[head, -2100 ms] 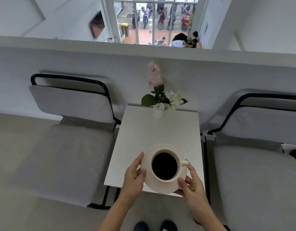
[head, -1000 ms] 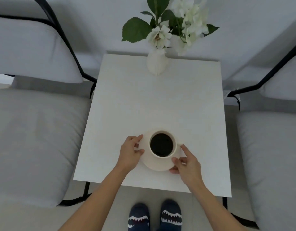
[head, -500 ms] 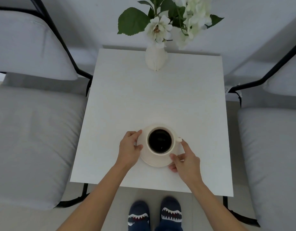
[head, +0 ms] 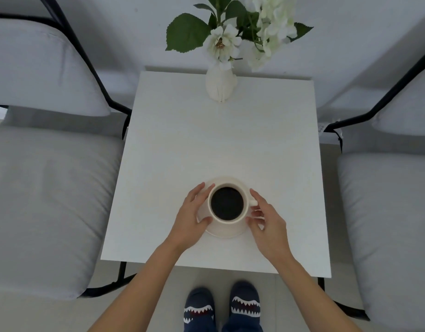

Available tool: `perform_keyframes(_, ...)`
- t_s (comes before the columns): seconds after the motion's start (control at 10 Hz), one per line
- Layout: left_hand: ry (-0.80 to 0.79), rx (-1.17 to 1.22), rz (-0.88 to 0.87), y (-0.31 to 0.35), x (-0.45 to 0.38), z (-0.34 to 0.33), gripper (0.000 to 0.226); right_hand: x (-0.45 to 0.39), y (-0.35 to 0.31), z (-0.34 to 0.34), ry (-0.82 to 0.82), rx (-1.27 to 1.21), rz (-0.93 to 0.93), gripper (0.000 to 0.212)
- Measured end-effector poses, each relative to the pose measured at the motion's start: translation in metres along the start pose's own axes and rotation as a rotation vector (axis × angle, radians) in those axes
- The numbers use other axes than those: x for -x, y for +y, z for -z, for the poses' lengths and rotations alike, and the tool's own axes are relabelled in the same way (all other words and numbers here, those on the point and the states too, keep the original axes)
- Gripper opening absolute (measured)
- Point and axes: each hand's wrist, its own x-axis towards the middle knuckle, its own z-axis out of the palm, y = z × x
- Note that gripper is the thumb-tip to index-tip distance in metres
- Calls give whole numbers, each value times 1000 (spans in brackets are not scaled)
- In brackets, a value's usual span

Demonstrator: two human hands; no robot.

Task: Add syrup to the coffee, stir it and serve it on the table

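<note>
A cream cup of black coffee stands on its cream saucer, which rests flat on the small white table toward the near edge. The cup's handle points right. My left hand curves around the saucer's left side with fingers spread, its thumb at the rim. My right hand hovers at the right side by the handle, fingers apart. Neither hand grips the cup or saucer. No syrup or spoon is in view.
A white vase of white flowers stands at the table's far edge. Grey cushioned chairs with black frames flank the table on the left and right. My slippered feet stand at the near edge.
The cup and saucer came down from the air onto the table. Both hands then loosened from the saucer's rim, and their fingers spread.
</note>
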Motion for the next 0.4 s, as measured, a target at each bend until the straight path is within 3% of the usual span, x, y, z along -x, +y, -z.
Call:
perform_keyframes(0.3, -26, -21, -17, 2, 0, 3, 80, 5, 0, -1, -22, 0, -12, 70)
perform_keyframes(0.4, 89, -67, -24, 3, 7, 5, 76, 9, -8, 8, 68, -30, -21, 70)
